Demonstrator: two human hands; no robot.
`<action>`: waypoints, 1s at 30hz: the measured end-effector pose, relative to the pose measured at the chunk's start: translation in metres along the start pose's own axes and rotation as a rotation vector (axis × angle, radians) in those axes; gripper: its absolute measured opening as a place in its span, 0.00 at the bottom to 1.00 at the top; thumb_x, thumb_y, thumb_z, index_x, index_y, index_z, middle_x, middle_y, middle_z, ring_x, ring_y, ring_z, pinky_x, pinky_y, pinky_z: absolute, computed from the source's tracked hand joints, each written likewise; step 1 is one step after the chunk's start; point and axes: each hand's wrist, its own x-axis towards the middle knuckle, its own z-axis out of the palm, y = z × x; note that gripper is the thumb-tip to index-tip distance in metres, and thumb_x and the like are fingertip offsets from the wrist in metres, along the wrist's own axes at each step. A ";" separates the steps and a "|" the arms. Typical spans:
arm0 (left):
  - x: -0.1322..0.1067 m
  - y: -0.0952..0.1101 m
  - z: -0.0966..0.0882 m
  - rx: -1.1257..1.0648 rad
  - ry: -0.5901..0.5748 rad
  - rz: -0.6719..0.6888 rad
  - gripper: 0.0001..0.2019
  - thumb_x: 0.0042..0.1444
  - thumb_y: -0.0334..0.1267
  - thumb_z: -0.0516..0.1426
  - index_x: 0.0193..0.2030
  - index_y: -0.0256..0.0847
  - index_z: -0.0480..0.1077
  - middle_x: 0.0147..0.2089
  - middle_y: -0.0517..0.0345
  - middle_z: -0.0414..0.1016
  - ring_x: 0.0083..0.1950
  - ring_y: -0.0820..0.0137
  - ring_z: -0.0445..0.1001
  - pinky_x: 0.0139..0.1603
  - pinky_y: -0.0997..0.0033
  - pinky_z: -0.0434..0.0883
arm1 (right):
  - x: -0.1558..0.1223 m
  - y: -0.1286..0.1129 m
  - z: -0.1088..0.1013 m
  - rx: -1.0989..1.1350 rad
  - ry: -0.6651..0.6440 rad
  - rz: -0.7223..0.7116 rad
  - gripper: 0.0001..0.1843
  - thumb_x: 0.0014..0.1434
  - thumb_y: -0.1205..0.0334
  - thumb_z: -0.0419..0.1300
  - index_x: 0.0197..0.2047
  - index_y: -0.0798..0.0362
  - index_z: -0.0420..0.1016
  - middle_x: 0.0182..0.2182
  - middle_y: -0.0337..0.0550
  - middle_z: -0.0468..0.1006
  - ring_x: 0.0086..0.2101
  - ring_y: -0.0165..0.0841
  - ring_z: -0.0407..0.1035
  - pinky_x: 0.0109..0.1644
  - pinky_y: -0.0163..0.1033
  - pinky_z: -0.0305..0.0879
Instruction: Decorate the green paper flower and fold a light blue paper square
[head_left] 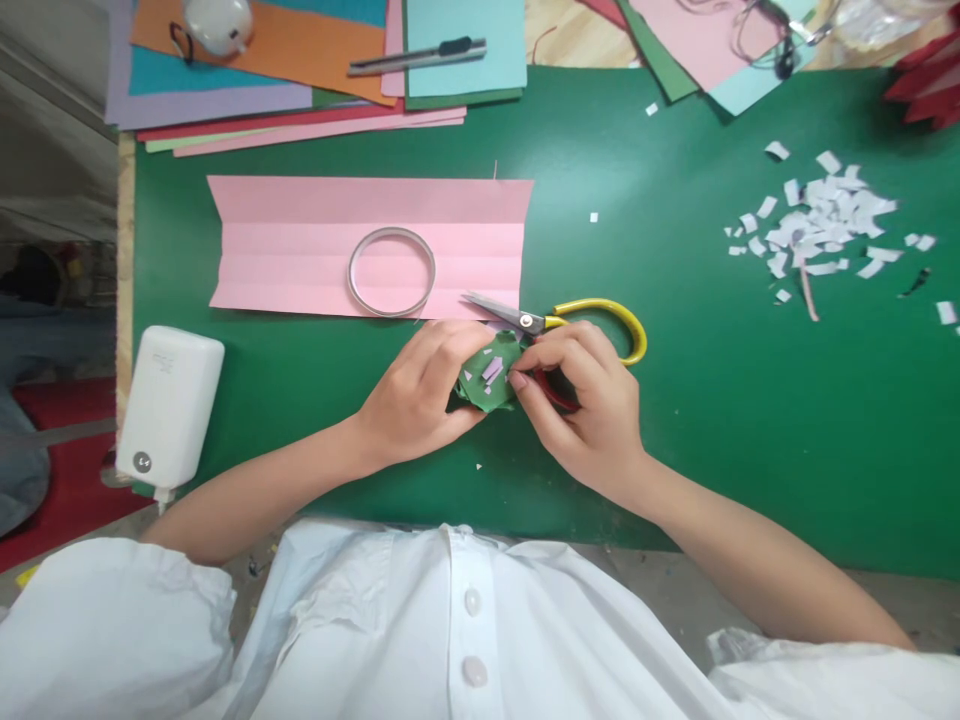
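Between my hands is a small round green paper piece [480, 392] with purple paper bits [492, 371] on its face. My left hand [420, 385] curls around its left side and grips it. At its right edge, the thumb and forefinger of my right hand [581, 400] are pinched together; whether they hold the edge or a tiny bit is too small to tell. Scissors with yellow handles [637, 335] lie just beyond my right hand, partly hidden by it. Their blades point left over a folded pink paper sheet [285, 245]. A tape roll [352, 290], nearly used up, lies on that sheet.
A white power bank [172, 405] lies at the left edge of the green table [720, 420]. Coloured paper sheets [300, 140] with a utility knife [416, 58] are stacked at the back. White paper scraps [832, 215] are heaped on the right.
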 end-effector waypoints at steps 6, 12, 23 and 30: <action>0.000 0.002 -0.001 -0.033 0.060 0.007 0.30 0.52 0.32 0.65 0.60 0.41 0.58 0.52 0.49 0.72 0.55 0.61 0.74 0.57 0.60 0.74 | 0.000 0.002 -0.002 0.037 0.052 -0.059 0.07 0.60 0.66 0.59 0.42 0.48 0.67 0.33 0.42 0.70 0.36 0.36 0.67 0.40 0.44 0.66; 0.002 -0.003 -0.008 -0.189 0.183 -0.256 0.34 0.52 0.46 0.67 0.61 0.46 0.54 0.57 0.50 0.64 0.60 0.60 0.70 0.58 0.60 0.72 | -0.001 0.003 -0.009 0.106 -0.034 -0.334 0.06 0.59 0.66 0.61 0.40 0.50 0.68 0.31 0.41 0.71 0.33 0.34 0.65 0.39 0.44 0.63; 0.011 -0.006 -0.021 -0.129 0.170 -0.328 0.26 0.58 0.50 0.61 0.58 0.50 0.54 0.54 0.51 0.64 0.57 0.62 0.70 0.57 0.56 0.74 | -0.012 0.004 -0.002 -0.118 -0.531 -0.474 0.09 0.65 0.62 0.57 0.33 0.51 0.73 0.33 0.41 0.74 0.35 0.32 0.60 0.38 0.39 0.54; 0.011 -0.011 -0.024 -0.112 0.116 -0.321 0.26 0.59 0.45 0.61 0.59 0.50 0.54 0.54 0.52 0.66 0.59 0.61 0.70 0.59 0.54 0.74 | -0.011 0.010 0.003 -0.332 -0.293 -0.382 0.04 0.64 0.62 0.58 0.37 0.52 0.73 0.35 0.44 0.75 0.37 0.35 0.62 0.41 0.41 0.57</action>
